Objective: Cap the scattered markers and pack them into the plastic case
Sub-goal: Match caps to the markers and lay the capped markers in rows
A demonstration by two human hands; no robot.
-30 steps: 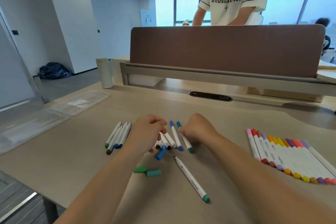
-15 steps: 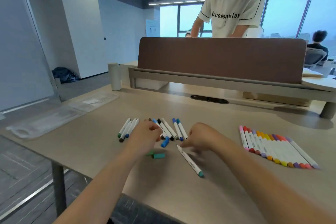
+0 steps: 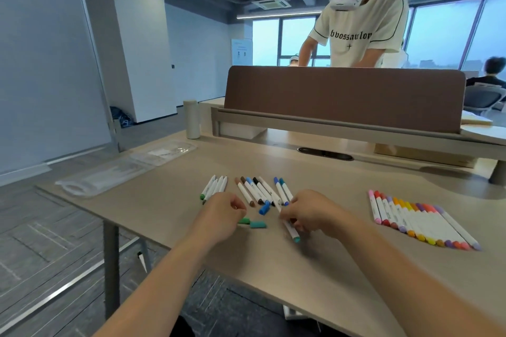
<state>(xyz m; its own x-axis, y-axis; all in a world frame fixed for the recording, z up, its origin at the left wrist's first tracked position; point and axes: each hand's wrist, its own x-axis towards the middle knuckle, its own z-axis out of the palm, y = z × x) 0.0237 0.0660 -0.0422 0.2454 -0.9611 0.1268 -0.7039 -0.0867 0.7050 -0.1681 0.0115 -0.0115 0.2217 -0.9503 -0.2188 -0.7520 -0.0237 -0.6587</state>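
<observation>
My right hand (image 3: 309, 213) is closed on a white marker with a teal end (image 3: 292, 233) that lies slanted on the desk. My left hand (image 3: 224, 213) rests with its fingers curled together, nothing visible in them, right beside a loose green cap (image 3: 244, 220) and a teal cap (image 3: 258, 224). A loose blue cap (image 3: 264, 208) lies just beyond. Several markers in a middle cluster (image 3: 257, 190) lie between and beyond the hands. A small group with green and blue ends (image 3: 215, 186) lies to the left. The clear plastic case (image 3: 123, 169) lies open at the desk's far left.
A row of several capped markers in pink, orange and purple shades (image 3: 416, 223) lies at the right. A pale cylinder bottle (image 3: 192, 119) stands at the back left. A brown divider screen (image 3: 345, 96) bounds the desk's far side, and a person stands behind it.
My right hand left the middle cluster and closed on the lone teal-ended marker. My left hand drew back toward the loose caps. The view tilted up and pulled back.
</observation>
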